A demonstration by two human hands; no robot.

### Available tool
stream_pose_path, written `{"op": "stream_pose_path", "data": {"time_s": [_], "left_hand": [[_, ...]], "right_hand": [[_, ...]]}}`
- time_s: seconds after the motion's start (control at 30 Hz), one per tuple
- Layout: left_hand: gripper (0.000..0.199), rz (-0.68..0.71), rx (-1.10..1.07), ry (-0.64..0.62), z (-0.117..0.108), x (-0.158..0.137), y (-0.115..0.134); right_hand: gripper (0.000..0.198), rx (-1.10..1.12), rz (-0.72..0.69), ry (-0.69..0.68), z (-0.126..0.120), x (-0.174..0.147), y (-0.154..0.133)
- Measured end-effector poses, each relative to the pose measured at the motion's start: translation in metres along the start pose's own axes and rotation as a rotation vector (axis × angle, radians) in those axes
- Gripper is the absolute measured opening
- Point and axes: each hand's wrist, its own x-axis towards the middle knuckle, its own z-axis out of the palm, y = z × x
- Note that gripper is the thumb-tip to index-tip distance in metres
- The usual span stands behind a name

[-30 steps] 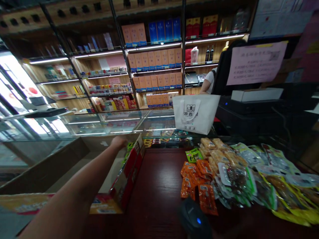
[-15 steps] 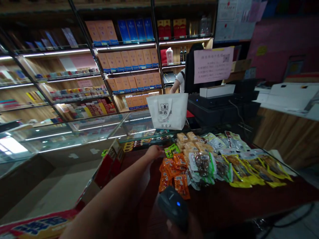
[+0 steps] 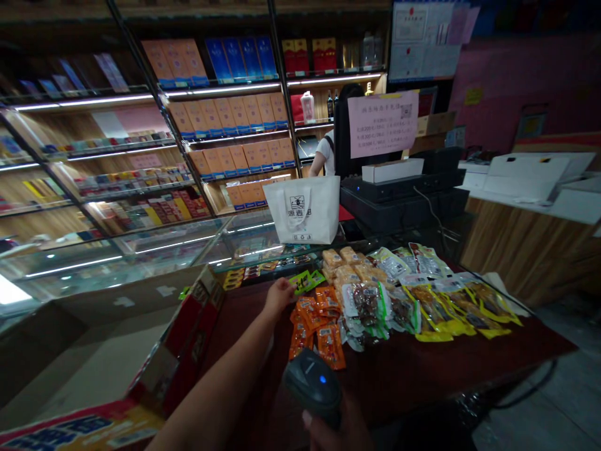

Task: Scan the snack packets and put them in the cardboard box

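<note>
Pinched in my left hand [image 3: 278, 295] is a small green snack packet [image 3: 302, 282], at the far left of the food pile. Another green packet [image 3: 318, 276] lies just behind it. My right hand [image 3: 340, 426] grips a dark barcode scanner [image 3: 312, 382] with a blue light, low in the view. Orange snack packets [image 3: 312, 319] lie between the scanner and the green ones. To their right are tan wrapped packs [image 3: 347, 269], clear packs of dark food [image 3: 366, 307] and yellow-edged bags [image 3: 432, 307], all on the dark red table [image 3: 399, 369].
A large open cardboard box [image 3: 89, 351] stands at the left. Behind the snacks are a white paper bag [image 3: 305, 210] and a glass display case [image 3: 188, 238]. A black checkout machine [image 3: 399, 194] with a pink notice [image 3: 382, 125] stands back right. A person [image 3: 323, 156] is beyond it.
My left hand has drawn a green packet a little away from the other one, to the left. The view has shifted slightly right; the scanner stays in my right hand.
</note>
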Motion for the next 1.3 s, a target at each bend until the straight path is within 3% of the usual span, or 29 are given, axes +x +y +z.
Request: {"op": "stream_pose_path", "data": {"time_s": [0.13, 0.27, 0.43, 0.6, 0.77, 1.07, 1.3], "left_hand": [[0.034, 0.082, -0.079, 0.087, -0.04, -0.034, 0.005], [0.038, 0.13, -0.235, 0.226, -0.072, -0.081, 0.01], [0.038, 0.117, -0.307, 0.295, -0.092, -0.141, 0.028], [0.035, 0.125, -0.276, 0.326, -0.103, -0.178, 0.047], [0.027, 0.163, -0.234, 0.314, -0.107, -0.191, 0.048], [0.027, 0.17, -0.225, 0.296, -0.101, -0.189, 0.043], [0.025, 0.181, -0.229, 0.281, -0.098, -0.189, 0.043]], "right_hand": [[0.065, 0.033, -0.009, -0.077, -0.009, 0.002, -0.011], [0.06, 0.006, -0.097, -0.033, -0.018, -0.003, -0.048], [0.052, -0.181, -0.25, -0.042, -0.021, -0.013, -0.105], [0.048, -0.259, -0.187, -0.098, -0.011, -0.02, -0.12], [0.04, -0.302, -0.152, -0.151, -0.008, -0.021, -0.115], [0.038, -0.384, -0.17, -0.171, -0.014, -0.017, -0.113], [0.039, -0.326, -0.171, -0.172, -0.013, -0.015, -0.11]]}}
